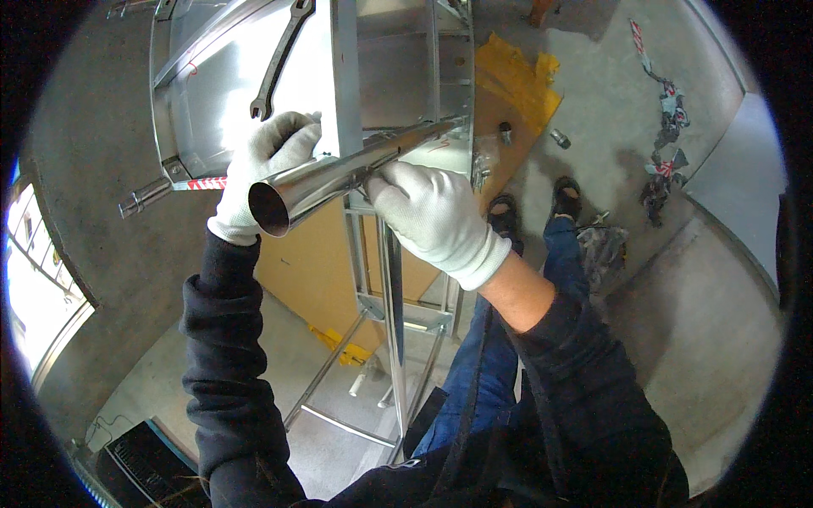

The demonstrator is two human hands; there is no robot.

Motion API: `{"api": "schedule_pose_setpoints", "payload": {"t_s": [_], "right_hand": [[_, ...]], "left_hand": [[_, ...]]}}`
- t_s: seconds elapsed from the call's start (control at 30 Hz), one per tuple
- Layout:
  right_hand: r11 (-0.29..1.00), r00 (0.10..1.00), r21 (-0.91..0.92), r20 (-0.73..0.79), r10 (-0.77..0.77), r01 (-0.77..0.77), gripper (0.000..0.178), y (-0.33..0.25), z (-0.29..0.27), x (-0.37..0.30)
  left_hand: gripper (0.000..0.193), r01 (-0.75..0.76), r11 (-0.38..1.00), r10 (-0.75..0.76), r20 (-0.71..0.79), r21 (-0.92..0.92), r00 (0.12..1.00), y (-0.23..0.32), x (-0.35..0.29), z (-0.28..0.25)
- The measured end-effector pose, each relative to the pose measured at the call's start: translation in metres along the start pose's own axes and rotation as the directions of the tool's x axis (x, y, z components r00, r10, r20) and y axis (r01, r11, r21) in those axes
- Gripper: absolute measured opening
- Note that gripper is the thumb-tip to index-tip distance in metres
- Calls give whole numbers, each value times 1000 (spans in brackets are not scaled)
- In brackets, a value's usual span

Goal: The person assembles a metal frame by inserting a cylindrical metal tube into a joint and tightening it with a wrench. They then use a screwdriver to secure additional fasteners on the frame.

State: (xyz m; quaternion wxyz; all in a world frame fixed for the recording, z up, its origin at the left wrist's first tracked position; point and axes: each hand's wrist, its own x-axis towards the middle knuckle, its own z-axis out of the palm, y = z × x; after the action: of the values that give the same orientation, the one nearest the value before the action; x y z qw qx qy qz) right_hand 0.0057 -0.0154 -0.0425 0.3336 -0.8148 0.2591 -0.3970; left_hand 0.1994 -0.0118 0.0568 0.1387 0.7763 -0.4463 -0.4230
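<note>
A shiny round metal tube (330, 179) crosses in front of me, its open end toward the left. My left hand (275, 157), in a white knit glove, is behind that end. Its fingers are curled near the edge of the metal frame (345, 80), and what they grip is hidden. Against the near side of the tube, my right hand (436, 216), also gloved, has thumb and fingers pinched together. Anything in the pinch is too small to make out. Just beyond my left hand, an open-end wrench (279, 63) lies on a bright metal panel (229, 93).
Metal legs (391, 296) and crossbars stand below the tube, beside brown cardboard (313, 262). Yellow plastic sheeting (521, 80) and small metal fittings (559, 138) lie on the floor at right. Farther right is crumpled striped tape (669, 110). A black case (144, 466) sits lower left.
</note>
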Motion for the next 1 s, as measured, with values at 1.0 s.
{"api": "schedule_pose_setpoints", "payload": {"t_s": [1.0], "right_hand": [[-913, 458, 132, 832, 313, 385, 21, -76, 8, 10]], "left_hand": [[28, -76, 997, 76, 76, 2, 994, -4, 3, -8]]}}
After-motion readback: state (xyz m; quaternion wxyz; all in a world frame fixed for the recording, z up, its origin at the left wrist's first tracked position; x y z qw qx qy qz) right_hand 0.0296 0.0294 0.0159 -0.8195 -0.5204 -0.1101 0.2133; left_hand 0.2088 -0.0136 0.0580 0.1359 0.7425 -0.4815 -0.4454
